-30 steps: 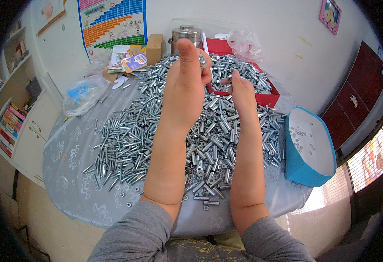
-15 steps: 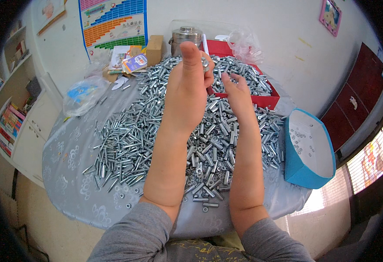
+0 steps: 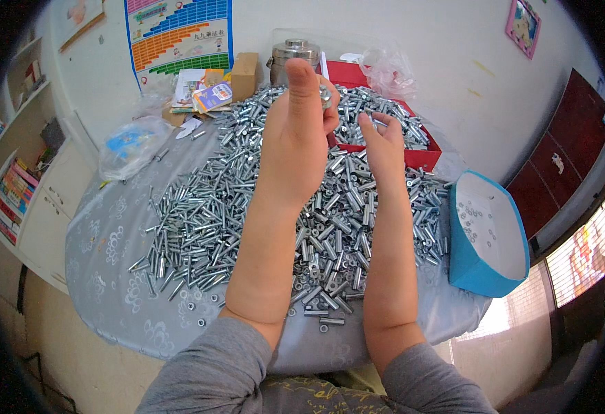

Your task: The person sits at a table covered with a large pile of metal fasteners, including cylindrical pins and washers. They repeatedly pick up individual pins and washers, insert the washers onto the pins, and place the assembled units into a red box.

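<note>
Upper centre of frame: left hand [image 3: 295, 148] raised, pinching a small metal sleeve [image 3: 326, 96] at thumb and fingertip, right hand [image 3: 385, 148] open-fingered just beside it, above the heaped sleeves [image 3: 199, 221]; likely stiff, smooth, slippery, best gripped across its sides.

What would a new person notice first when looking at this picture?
First, the huge heap of silvery metal sleeves covering the round grey table. Next, the left hand, raised mid-picture, pinching a small metal piece, with the right hand beside it. A blue box sits at the table's right edge.
</note>
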A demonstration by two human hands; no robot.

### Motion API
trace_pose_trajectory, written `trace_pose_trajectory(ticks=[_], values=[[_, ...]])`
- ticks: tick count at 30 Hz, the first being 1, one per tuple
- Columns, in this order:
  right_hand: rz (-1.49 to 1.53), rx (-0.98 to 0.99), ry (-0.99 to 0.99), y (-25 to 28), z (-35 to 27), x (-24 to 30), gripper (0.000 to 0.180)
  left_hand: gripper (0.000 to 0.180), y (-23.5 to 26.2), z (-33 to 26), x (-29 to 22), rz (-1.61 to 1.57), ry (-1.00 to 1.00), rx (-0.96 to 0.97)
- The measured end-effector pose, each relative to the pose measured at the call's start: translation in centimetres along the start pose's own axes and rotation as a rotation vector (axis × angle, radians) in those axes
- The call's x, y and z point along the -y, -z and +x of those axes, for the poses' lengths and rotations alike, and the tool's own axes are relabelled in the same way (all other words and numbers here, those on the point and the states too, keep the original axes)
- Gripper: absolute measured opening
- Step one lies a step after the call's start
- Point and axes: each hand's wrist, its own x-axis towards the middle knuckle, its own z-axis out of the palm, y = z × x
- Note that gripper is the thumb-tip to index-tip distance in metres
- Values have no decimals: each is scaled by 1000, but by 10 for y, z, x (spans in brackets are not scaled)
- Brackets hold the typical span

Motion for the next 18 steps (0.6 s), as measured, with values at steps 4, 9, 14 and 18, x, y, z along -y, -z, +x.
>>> trace_pose_trajectory(ticks=[4, 9, 14, 18], values=[[38, -47, 23, -1, 1, -5, 48, 69, -3, 1, 1, 21, -35, 8], [280, 209, -165, 5, 10, -12, 36, 70, -3, 0, -1, -25, 4, -1], [844, 329, -365, 9, 7, -8, 28, 70, -3, 0, 3, -21, -16, 12], [994, 291, -469, 8, 4, 5, 24, 69, -5, 2, 5, 24, -75, 1]])
